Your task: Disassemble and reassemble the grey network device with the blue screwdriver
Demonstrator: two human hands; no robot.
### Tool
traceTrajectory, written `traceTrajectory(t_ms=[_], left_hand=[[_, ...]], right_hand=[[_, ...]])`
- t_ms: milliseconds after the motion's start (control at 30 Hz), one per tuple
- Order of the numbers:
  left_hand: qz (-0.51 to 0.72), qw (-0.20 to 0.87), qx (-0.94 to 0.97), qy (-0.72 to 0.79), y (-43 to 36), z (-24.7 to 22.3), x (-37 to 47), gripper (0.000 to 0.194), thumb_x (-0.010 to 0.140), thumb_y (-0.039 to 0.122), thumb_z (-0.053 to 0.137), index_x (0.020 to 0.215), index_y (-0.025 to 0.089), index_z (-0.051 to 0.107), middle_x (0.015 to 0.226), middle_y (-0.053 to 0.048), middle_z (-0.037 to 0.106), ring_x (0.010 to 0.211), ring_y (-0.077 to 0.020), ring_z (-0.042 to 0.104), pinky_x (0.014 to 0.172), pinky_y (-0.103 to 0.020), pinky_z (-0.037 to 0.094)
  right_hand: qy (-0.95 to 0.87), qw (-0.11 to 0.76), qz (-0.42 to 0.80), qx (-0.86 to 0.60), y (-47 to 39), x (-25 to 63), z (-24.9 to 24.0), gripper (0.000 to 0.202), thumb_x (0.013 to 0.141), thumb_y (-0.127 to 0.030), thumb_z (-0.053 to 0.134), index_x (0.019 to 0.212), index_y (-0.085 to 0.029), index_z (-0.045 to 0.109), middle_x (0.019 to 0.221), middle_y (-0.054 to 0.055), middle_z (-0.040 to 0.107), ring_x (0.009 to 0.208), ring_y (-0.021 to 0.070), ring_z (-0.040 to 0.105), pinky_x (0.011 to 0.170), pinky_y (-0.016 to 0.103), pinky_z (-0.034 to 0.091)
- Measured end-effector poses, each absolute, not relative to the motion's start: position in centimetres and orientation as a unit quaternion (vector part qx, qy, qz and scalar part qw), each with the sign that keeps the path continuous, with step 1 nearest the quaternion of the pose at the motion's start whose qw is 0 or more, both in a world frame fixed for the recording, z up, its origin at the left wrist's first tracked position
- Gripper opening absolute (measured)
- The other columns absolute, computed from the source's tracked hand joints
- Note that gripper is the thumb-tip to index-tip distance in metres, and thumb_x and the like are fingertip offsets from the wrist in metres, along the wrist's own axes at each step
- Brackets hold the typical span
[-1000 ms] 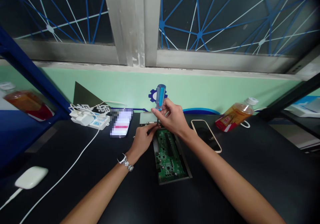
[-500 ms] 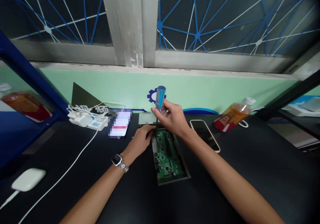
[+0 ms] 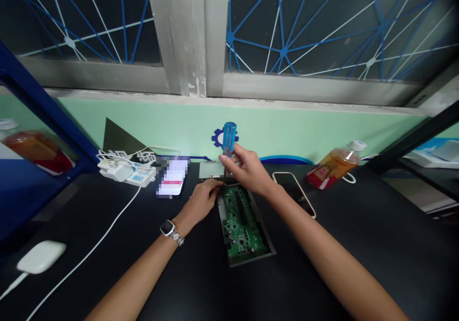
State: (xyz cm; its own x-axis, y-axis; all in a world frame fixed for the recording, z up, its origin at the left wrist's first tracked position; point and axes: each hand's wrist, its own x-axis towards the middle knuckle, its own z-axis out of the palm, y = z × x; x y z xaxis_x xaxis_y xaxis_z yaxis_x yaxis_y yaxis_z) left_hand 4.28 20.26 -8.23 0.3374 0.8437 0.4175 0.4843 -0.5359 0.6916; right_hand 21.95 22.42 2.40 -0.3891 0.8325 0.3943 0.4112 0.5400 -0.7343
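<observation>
Head cam: your R hand [image 3: 249, 170] is clamped on the driver [image 3: 229, 138], near upright. Your L hand [image 3: 201, 200] is bunched at the frame's [image 3: 253, 260] far L corner; can't tell if it's pinching anything. Board [image 3: 245, 235] lies in the frame, nr the desk's [image 3: 201, 282] far edge, phone [image 3: 291, 183] to its R. Step looks like driver work at that corner; tip contact unclear. Next move prob. calls for a straight shaft, steady frame & L fingers clear of the tip.
</observation>
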Motion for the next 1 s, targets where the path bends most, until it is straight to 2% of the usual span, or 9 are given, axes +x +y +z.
traceTrajectory(t_ms=[167,367,500,600,667,767,1000], left_hand=[[0.447,0.262,0.749,0.413,19.9,-7.2,4.9,0.026,0.098,0.024,0.053,0.121,0.022,0.066,0.117,-0.008,0.073,0.106,-0.0234,0.069,0.095,-0.038,0.053],[0.468,0.295,0.712,0.432,20.1,-6.8,5.3,0.023,0.098,0.028,0.055,0.112,0.022,0.073,0.104,-0.005,0.078,0.093,-0.0228,0.074,0.086,-0.034,0.056],[0.475,0.279,0.707,0.443,20.1,-6.7,5.3,0.021,0.095,0.027,0.06,0.108,0.022,0.076,0.104,-0.005,0.079,0.092,-0.0237,0.074,0.085,-0.035,0.056],[0.481,0.277,0.704,0.442,20.1,-6.6,5.4,0.021,0.094,0.028,0.061,0.108,0.022,0.077,0.105,-0.005,0.079,0.094,-0.0244,0.074,0.086,-0.035,0.057],[0.49,0.281,0.698,0.44,20.1,-6.6,5.4,0.022,0.094,0.029,0.062,0.109,0.022,0.077,0.108,-0.005,0.078,0.097,-0.0245,0.074,0.088,-0.036,0.057],[0.5,0.283,0.689,0.443,20.2,-6.8,5.4,0.021,0.092,0.031,0.065,0.106,0.022,0.077,0.106,-0.004,0.079,0.096,-0.0242,0.074,0.086,-0.035,0.057],[0.507,0.292,0.671,0.454,20.6,-7.2,5.4,0.018,0.089,0.035,0.069,0.095,0.019,0.076,0.09,-0.004,0.079,0.081,-0.0212,0.073,0.075,-0.03,0.057]], right_hand=[[-0.757,0.372,0.39,-0.37,22.8,22.3,2.2,0.026,0.095,-0.048,0.056,0.1,-0.023,0.054,0.067,-0.001,0.064,0.062,0.0153,0.064,0.059,0.029,0.05],[-0.738,0.368,0.457,-0.333,22.8,22.4,2.3,0.026,0.096,-0.047,0.054,0.098,-0.021,0.056,0.09,0.003,0.065,0.066,0.0128,0.064,0.058,0.028,0.055],[-0.754,0.376,0.4,-0.36,22.8,22.5,2.1,0.023,0.09,-0.041,0.066,0.096,-0.021,0.055,0.078,0.0,0.066,0.063,0.0142,0.066,0.059,0.029,0.054],[-0.744,0.396,0.386,-0.375,23.0,22.6,1.5,0.023,0.085,-0.037,0.071,0.085,-0.02,0.055,0.072,0.0,0.066,0.061,0.0148,0.066,0.057,0.028,0.053],[-0.735,0.397,0.4,-0.377,23.3,22.7,1.1,0.024,0.086,-0.038,0.07,0.08,-0.019,0.057,0.069,0.002,0.066,0.062,0.0156,0.067,0.056,0.028,0.053],[-0.732,0.387,0.417,-0.375,23.4,22.8,0.9,0.022,0.088,-0.039,0.067,0.084,-0.019,0.06,0.068,0.002,0.068,0.064,0.0159,0.067,0.057,0.029,0.054],[-0.738,0.37,0.434,-0.361,22.8,22.7,1.2,0.015,0.091,-0.033,0.063,0.088,-0.018,0.061,0.07,0.002,0.068,0.064,0.0161,0.069,0.058,0.029,0.054]])
